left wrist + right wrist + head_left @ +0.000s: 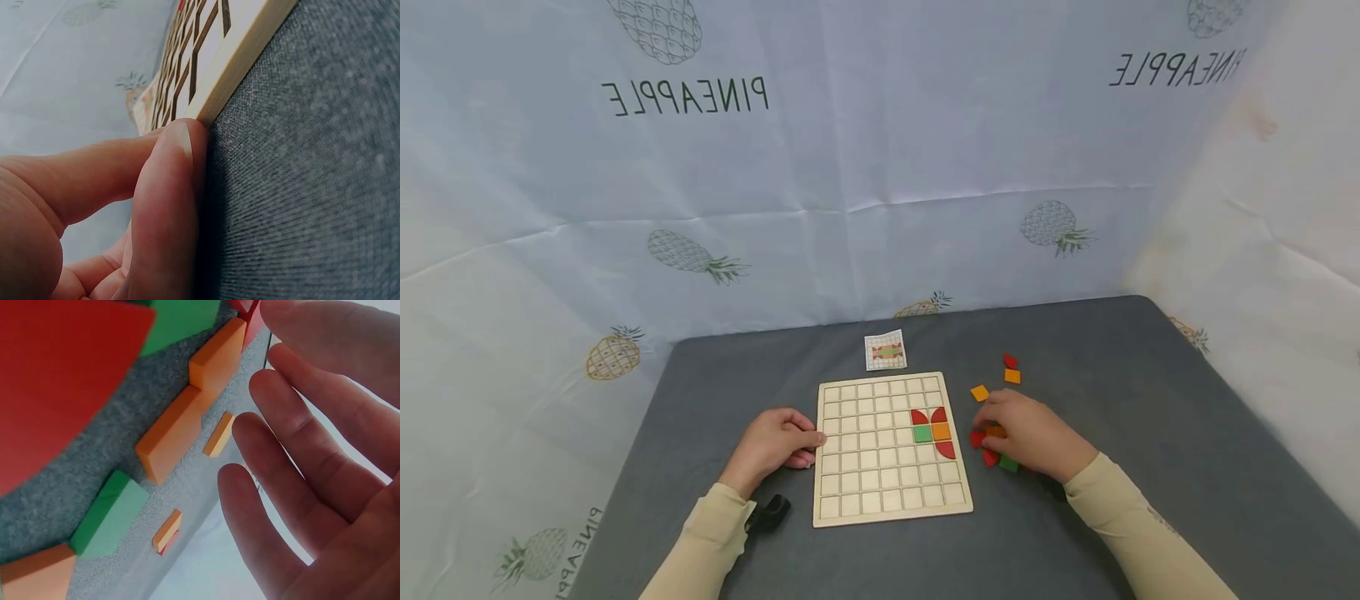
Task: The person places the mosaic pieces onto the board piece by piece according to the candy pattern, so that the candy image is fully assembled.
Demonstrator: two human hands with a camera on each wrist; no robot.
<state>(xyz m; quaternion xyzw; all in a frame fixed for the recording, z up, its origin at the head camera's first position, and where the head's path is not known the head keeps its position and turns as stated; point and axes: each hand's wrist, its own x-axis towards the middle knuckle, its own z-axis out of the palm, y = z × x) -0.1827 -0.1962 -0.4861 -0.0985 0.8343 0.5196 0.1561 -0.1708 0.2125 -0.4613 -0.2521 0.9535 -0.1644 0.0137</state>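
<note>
A pale wooden grid board (880,481) lies on the dark table. At its left edge my left hand (771,443) holds the rim, with the thumb (165,194) against the edge. Set in cells near the board's right side are a green square (922,433), an orange square (941,431) and several red rounded pieces (946,450). My right hand (1033,432) hovers over a loose pile right of the board, fingers loosely extended. Below those fingers lie orange tiles (169,437), a green tile (112,515) and a large red piece (56,381); no tile shows gripped.
A small printed pattern card (886,350) lies beyond the board. Outlying tiles, two orange (980,392) and one red (1011,361), sit behind the right hand. A black object (769,512) is beside the left wrist. Pineapple-printed cloth (880,150) hangs around the table.
</note>
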